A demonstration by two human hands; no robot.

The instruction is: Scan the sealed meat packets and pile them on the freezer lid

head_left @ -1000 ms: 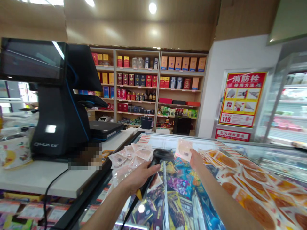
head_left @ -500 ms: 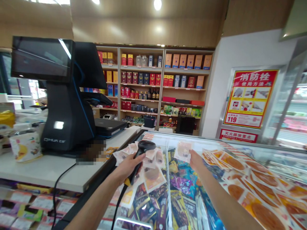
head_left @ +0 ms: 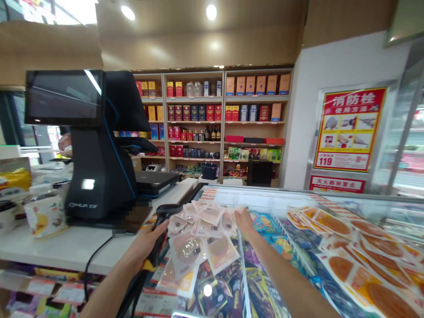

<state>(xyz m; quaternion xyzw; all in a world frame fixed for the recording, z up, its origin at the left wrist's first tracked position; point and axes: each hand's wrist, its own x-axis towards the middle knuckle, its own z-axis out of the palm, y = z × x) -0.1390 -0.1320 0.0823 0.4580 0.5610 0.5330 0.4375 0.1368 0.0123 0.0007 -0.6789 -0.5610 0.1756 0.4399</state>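
My left hand point(head_left: 148, 244) is wrapped round the handle of a black barcode scanner point(head_left: 167, 210), its head up and its cable running down toward me. Just right of it, a loose heap of clear flat food packets point(head_left: 189, 248) with small barcode labels lies on the glass top of a chest freezer. At the heap's right edge, my right hand point(head_left: 244, 221) pinches the side of a clear packet point(head_left: 228, 219) among the others. Its fingertips are partly hidden behind the hand and packets. Farther right lie orange-brown round-patterned packets point(head_left: 338, 221), overlapping on the glass.
A black checkout terminal point(head_left: 99, 176) stands on the white counter point(head_left: 89, 249) at left, beside a patterned paper cup point(head_left: 46, 214). Colourful ice-cream wrappers point(head_left: 265, 282) show beneath the glass. Behind are shelves of boxes point(head_left: 194, 111) and a red fire-hydrant sign point(head_left: 351, 128).
My right hand has brought its clear packet left to the heap. My left hand and the scanner have moved left, off the heap to its left side. The view has shifted slightly.
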